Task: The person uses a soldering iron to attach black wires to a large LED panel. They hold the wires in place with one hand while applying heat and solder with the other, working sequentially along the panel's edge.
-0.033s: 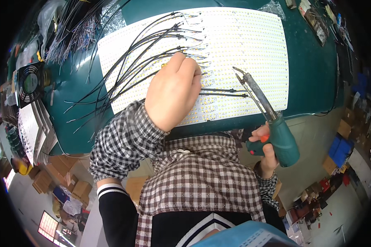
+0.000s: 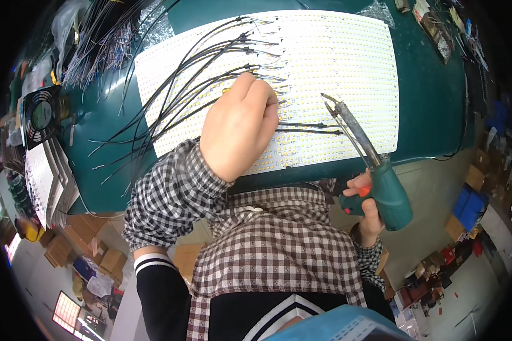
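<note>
A white LED panel sheet (image 2: 347,62) with rows of small yellowish chips lies on the green table. My left hand (image 2: 236,133) rests over its middle, thumb and fingers pinched on a black cable (image 2: 202,107) that runs in from the left. The fingertips are partly hidden by the hand's back. Several more black cables (image 2: 182,68) fan leftward from the panel's central strip; two others (image 2: 307,124) point right, below the fingers. At the panel's lower right, my right hand (image 2: 371,219) grips a green soldering gun (image 2: 393,196), its tip above the panel, apart from the left fingers.
Bundled loose wires (image 2: 105,57) lie at the far left, above a small black fan (image 2: 41,115). Stacked white sheets (image 2: 51,182) hang near the table's left edge. Clear plastic wrap (image 2: 377,12) and a long package (image 2: 432,31) sit at the far right. Cardboard boxes (image 2: 114,261) stand on the floor.
</note>
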{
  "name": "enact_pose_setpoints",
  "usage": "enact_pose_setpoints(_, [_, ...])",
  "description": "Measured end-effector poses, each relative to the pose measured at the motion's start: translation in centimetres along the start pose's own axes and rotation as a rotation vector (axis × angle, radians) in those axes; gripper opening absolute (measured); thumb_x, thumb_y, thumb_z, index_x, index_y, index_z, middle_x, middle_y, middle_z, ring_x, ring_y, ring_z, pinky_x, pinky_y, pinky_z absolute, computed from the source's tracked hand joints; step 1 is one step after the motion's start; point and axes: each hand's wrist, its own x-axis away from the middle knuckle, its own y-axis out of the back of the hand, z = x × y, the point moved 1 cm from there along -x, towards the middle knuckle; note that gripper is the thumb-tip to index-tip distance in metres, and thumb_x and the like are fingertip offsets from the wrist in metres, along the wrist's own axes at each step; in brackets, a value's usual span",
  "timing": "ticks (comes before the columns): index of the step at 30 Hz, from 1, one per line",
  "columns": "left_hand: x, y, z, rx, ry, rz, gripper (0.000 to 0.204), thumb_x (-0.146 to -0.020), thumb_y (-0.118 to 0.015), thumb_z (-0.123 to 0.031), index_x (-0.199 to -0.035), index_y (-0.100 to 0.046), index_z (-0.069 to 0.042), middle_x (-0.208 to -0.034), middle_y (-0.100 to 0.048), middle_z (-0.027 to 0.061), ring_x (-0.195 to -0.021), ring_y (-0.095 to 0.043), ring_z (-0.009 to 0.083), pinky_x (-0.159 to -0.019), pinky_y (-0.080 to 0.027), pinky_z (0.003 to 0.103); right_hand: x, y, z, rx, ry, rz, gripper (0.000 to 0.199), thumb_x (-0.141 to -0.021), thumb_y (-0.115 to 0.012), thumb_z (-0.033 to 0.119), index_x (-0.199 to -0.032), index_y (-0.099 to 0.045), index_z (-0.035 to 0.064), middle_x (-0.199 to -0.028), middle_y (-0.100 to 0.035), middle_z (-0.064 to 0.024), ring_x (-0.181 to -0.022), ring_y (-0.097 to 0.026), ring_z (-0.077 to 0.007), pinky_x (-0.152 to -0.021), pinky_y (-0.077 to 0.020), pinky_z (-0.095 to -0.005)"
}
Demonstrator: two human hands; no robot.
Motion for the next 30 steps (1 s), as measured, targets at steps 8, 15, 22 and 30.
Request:
enact_pose_setpoints(8, [0.0,-0.4,0.5,0.064,-0.041,-0.059,0.016,-0.082,-0.073,-0.003,-0.09,-0.059,-0.005,-0.086,-0.058,0.0117,-0.072,-0.063,0.0325,-0.062,-0.052,0.042,-0.1,-0.1,0.2,-0.122,0.013,0.005,0.063,-0.088,-0.086,0.029,-0.129,-0.058,-0.0112,-0.109,-0.073,-0.0219,-0.101,-0.074,-0.0294,-0.078,-0.0667,-0.0377])
enact_pose_setpoints(15, [-0.2,-0.2,0.5,0.087,-0.023,-0.04,0.011,-0.083,-0.072,-0.002,-0.088,-0.063,-0.004,-0.085,-0.059,0.0095,-0.072,-0.062,0.0258,-0.064,-0.05,0.035,0.1,-0.1,0.0,-0.079,-0.005,0.037,0.06,-0.086,-0.088,0.027,-0.126,-0.061,-0.0105,-0.105,-0.074,-0.0191,-0.094,-0.074,-0.0257,-0.079,-0.0654,-0.0364])
enact_pose_setpoints(22, [0.0,-0.4,0.6,0.096,-0.031,-0.07,0.011,-0.082,-0.072,-0.001,-0.087,-0.063,-0.004,-0.084,-0.059,0.009,-0.071,-0.062,0.0256,-0.063,-0.05,0.035,0.0,0.1,-0.6,0.021,0.033,0.095,0.05,-0.084,-0.088,0.023,-0.119,-0.067,-0.007,-0.098,-0.075,-0.0126,-0.088,-0.073,-0.0198,-0.077,-0.0604,-0.0312])
enact_pose_setpoints(30, [-0.1,-0.4,0.7,0.11,-0.05,-0.071,0.011,-0.081,-0.072,0.0,-0.086,-0.063,-0.003,-0.084,-0.058,0.0089,-0.07,-0.061,0.025,-0.062,-0.05,0.035,0.4,0.4,-1.1,0.125,0.024,0.106,0.051,-0.082,-0.088,0.022,-0.119,-0.068,-0.0065,-0.092,-0.076,-0.0091,-0.085,-0.072,-0.0202,-0.083,-0.0568,-0.0341])
